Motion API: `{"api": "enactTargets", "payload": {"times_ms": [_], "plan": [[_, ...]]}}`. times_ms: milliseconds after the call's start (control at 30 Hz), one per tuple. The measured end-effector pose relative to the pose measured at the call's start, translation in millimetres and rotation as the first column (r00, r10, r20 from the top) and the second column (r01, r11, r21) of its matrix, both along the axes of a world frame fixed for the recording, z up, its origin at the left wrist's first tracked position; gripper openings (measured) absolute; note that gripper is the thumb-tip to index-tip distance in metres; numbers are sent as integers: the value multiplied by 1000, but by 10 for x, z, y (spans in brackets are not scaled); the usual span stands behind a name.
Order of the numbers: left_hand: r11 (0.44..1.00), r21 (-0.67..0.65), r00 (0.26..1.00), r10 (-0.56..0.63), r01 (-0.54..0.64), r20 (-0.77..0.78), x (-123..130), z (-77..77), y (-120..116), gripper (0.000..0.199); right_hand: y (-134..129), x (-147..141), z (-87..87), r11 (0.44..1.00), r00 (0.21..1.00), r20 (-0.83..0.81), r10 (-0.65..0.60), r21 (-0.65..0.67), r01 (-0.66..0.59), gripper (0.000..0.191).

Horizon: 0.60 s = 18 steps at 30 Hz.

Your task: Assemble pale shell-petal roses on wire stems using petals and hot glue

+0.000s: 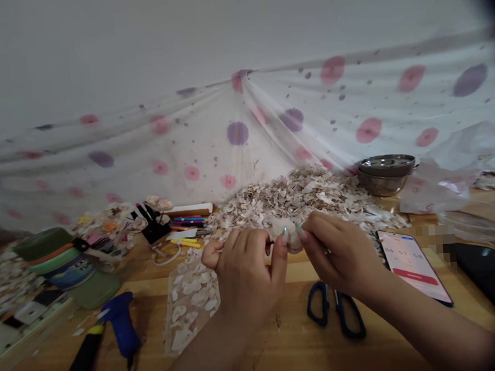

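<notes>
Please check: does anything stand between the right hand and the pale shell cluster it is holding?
Nothing visible stands in the way: the right hand touches the pale shell cluster directly, and the left hand holds the cluster from the other side.

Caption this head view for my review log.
Left hand and right hand hold a pale shell piece before a heap of shell fragments.

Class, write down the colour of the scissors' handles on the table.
The handles are dark blue, shown best in the head view.

Surface: my wooden table (282, 324)
Lying on it: shell flakes heaped (291, 199), scissors (344, 320), a glue gun (120, 324), a phone (412, 267)
</notes>
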<state>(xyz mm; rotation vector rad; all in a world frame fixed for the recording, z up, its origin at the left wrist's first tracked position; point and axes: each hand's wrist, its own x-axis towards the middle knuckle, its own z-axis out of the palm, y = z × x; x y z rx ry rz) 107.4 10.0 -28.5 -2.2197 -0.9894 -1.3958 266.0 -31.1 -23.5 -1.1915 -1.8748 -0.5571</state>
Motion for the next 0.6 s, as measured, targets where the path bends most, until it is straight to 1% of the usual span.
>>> {"api": "enactTargets", "payload": {"times_ms": [167, 267, 400, 467, 500, 533, 567, 600], "plan": [[1000, -9, 1000, -16, 16, -4, 7, -15, 13, 23, -17, -20, 0, 1000, 1000, 0, 8, -1, -8, 24], [999, -16, 999, -29, 29, 18, 9, -25, 35, 24, -20, -23, 10, 1000, 1000, -2, 25, -6, -25, 24], [983, -126, 988, -120, 132, 97, -32, 4, 99, 29, -31, 17, 48, 999, 999, -36, 41, 18, -40, 21], [952, -212, 968, -186, 219, 166, -69, 37, 152, 33, -81, 34, 69, 997, 988, -143, 49, 68, -40, 15], [919, -274, 949, -226, 283, 219, -86, 54, 182, 37, -130, 33, 76, 991, 974, -216, 71, 123, -45, 10], [862, -349, 917, -275, 368, 288, -99, 69, 213, 41, -196, 23, 77, 982, 952, -288, 100, 183, -48, 8], [770, -428, 869, -329, 473, 369, -106, 80, 243, 45, -279, 5, 73, 974, 936, -325, 136, 218, -66, 10], [651, -494, 810, -378, 577, 448, -107, 86, 269, 49, -372, -20, 62, 967, 927, -332, 176, 236, -99, 13]]}}
